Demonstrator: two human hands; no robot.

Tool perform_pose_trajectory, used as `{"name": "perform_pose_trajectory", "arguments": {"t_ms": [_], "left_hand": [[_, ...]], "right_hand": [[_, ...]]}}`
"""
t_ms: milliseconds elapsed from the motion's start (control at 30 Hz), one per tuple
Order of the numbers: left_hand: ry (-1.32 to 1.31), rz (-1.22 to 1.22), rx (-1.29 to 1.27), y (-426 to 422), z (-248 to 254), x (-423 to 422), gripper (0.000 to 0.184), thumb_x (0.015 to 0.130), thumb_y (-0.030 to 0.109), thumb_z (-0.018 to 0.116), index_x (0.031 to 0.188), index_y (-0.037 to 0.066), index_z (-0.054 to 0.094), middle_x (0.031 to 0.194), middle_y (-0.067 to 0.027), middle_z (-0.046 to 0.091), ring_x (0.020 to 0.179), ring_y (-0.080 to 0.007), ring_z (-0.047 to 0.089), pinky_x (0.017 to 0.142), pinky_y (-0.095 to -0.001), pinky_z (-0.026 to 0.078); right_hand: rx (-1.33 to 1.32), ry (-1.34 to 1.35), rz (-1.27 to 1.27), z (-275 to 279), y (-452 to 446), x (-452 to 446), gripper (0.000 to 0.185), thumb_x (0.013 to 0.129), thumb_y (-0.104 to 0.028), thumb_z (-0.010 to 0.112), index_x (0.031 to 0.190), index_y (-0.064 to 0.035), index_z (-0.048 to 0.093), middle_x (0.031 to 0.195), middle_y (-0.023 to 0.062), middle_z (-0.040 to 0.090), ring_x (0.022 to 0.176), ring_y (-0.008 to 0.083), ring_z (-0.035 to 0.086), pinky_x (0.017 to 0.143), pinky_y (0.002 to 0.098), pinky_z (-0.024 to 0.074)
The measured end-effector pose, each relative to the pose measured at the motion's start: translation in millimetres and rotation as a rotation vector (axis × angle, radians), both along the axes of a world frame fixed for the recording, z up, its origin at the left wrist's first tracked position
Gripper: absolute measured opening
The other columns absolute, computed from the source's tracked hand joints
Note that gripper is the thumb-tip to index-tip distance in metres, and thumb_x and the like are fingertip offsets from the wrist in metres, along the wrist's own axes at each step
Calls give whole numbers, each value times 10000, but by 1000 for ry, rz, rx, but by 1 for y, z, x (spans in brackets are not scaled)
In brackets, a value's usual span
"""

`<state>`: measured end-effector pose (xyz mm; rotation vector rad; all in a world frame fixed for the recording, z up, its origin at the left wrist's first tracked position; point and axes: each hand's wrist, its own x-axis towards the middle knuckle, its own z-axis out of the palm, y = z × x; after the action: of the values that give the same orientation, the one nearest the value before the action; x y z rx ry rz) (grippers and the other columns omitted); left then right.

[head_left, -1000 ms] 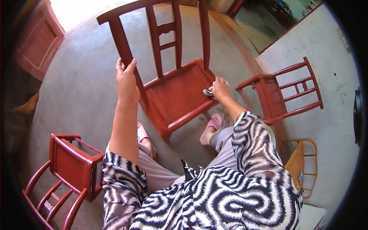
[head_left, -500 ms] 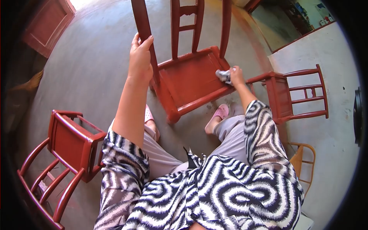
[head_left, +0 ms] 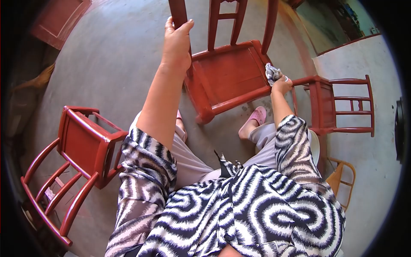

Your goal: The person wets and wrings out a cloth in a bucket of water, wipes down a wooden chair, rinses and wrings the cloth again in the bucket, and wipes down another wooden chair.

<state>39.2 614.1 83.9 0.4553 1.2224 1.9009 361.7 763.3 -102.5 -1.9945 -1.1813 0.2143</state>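
Note:
A red wooden chair (head_left: 231, 77) stands in front of me, tilted in view, its seat facing up and its backrest running past the top edge. My left hand (head_left: 176, 43) is wrapped round the chair's left back post. At the right front corner of the seat, my right hand (head_left: 281, 85) grips a crumpled grey-and-white cloth (head_left: 272, 73). The cloth is at the seat's right edge. My right fingers are partly hidden behind it.
Another red chair (head_left: 81, 141) is at the left, and a third red chair (head_left: 325, 105) stands by the pale wall at the right. Behind my right elbow is a yellowish chair (head_left: 341, 177). A red door panel (head_left: 58, 21) is at the upper left.
My right hand has moved with the cloth from the seat surface out to its right edge. My left hand keeps its hold on the post. The whole view has shifted slightly.

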Motion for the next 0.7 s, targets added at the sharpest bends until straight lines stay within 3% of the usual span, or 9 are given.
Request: {"name": "perform_pose_trajectory", "arguments": {"t_ms": [67,200,400,500,533,600,633,667,700], "left_hand": [[54,-2,-9,1,-2,-1,634,799,191,583,1324,57,253,1200,-87,410,1125,-192,373,974,-349,277],[50,-33,-31,1,-1,-1,658,798,196,579,1337,71,224,1213,-85,398,1153,-200,347,987,-378,257],[78,-20,-97,-2,6,4,725,790,218,579,1363,105,150,1266,-97,332,1202,-251,292,992,-456,247],[192,30,-157,5,-6,2,757,784,236,581,1373,129,118,1316,-108,252,1223,-283,269,975,-505,273],[193,29,-147,6,-9,1,767,781,240,581,1377,138,109,1331,-109,223,1228,-292,265,967,-518,285],[199,27,-137,6,-9,1,776,779,245,581,1381,147,101,1345,-111,194,1233,-300,261,958,-531,297],[184,25,-142,5,-8,2,774,779,242,580,1382,147,104,1346,-110,191,1235,-304,256,958,-538,293],[168,25,-146,4,-7,1,772,780,240,579,1384,147,107,1347,-109,189,1237,-308,252,959,-546,289],[171,28,-143,3,-6,1,772,780,240,579,1384,147,107,1347,-109,189,1237,-308,252,959,-546,289]], "right_hand": [[-16,162,-68,3,-4,-2,348,862,-228,519,1080,25,420,1094,229,449,943,363,536,782,409,471],[-18,124,-143,12,-7,-6,373,858,-225,526,1092,32,392,1098,232,432,912,368,553,754,400,496],[-193,467,-351,21,-54,-29,481,839,-344,540,1044,71,409,1051,284,533,914,383,574,764,426,478],[-192,375,-88,-11,-97,-45,520,870,-354,501,1031,127,385,1072,296,503,985,354,532,838,383,422],[-213,416,-7,20,-128,-67,488,892,-347,469,1026,113,372,1034,293,493,944,379,535,819,398,424],[-282,412,94,21,-163,-87,457,906,-332,454,1024,103,376,1017,281,501,953,367,529,822,389,416],[-271,535,207,0,-175,-89,443,906,-326,458,1011,97,378,1024,283,494,942,349,531,812,388,416],[-298,482,244,20,-199,-105,417,905,-315,464,1005,81,381,1035,270,494,937,326,534,805,385,415],[-294,563,426,-13,-210,-103,385,904,-300,467,1022,57,382,1037,248,501,931,310,538,803,379,416]]}}
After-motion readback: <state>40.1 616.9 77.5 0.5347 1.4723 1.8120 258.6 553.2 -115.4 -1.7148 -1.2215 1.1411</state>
